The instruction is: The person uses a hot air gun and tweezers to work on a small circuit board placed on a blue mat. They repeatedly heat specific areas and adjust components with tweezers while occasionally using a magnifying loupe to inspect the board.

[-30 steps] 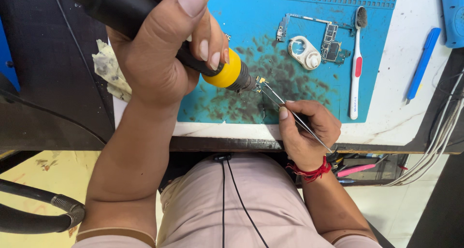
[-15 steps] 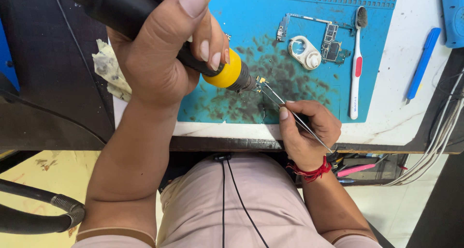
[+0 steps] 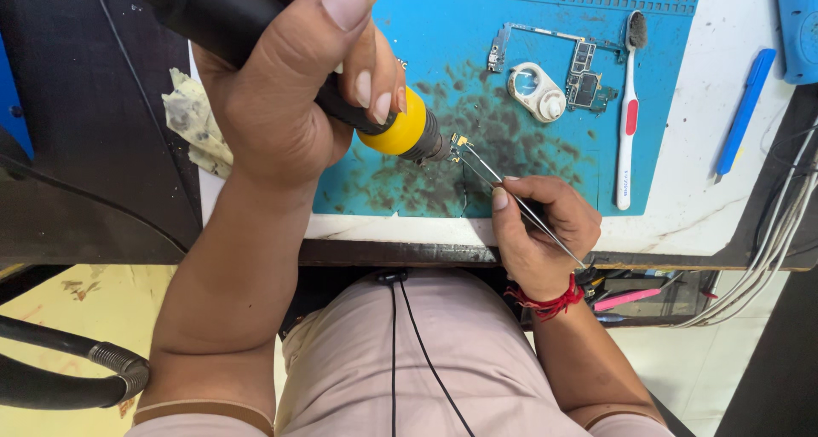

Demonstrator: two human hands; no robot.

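My left hand (image 3: 290,88) grips a black hot-air tool with a yellow collar (image 3: 394,130), its nozzle pointing right at a tiny gold-coloured part (image 3: 460,140). My right hand (image 3: 537,232) holds thin metal tweezers (image 3: 520,200) whose tips pinch that small part just above the stained blue work mat (image 3: 477,28). Nozzle and part are almost touching. A red thread is tied around my right wrist.
On the mat lie a phone circuit board (image 3: 584,75), a white round ring piece (image 3: 538,92) and a red-and-white toothbrush (image 3: 628,113). A blue pry stick (image 3: 743,109) rests on the white table. Cables (image 3: 780,250) hang at the right; a crumpled cloth (image 3: 198,122) at the left.
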